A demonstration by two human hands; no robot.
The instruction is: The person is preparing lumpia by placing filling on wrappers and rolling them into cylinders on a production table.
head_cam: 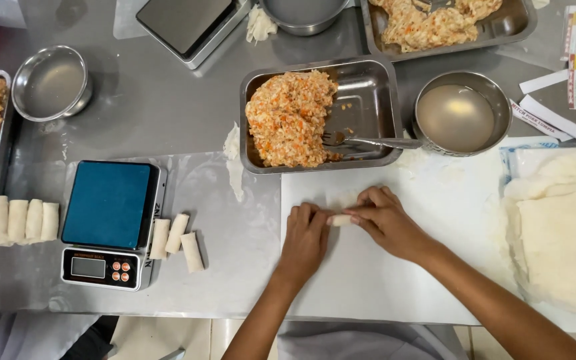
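Step in hand: rolling a filled wrapper into a spring roll; both hands press on one small roll (341,219) on the white board (381,280), so the rolling looks close to its end.
Left hand: left hand (306,239) lies palm down, fingers (303,215) curled over the roll's left end, closed on it.
Right hand: right hand (387,220) comes in from the right, fingertips pinching the roll's middle and right end, closed on it.
Roll: pale, thin, short; mostly hidden under the fingers, only a bit of white wrapper shows between the hands and just above them.
Where it is: on the board's upper part, just below the steel tray (368,93) of orange-flecked filling (291,120).
Next move, as a judgement: it calls for even pressure from both hands so the seam closes tight, and a light touch, since the wrapper looks thin enough to tear.
Nearby: a fork (361,141) rests in the tray; a bowl of cloudy liquid (460,117) stands beside it; a stack of wrappers (561,227) lies at the right.
Finished rolls: three rolls (178,240) lie beside the blue scale (109,220); four more (23,220) sit at the far left of the table (161,100).
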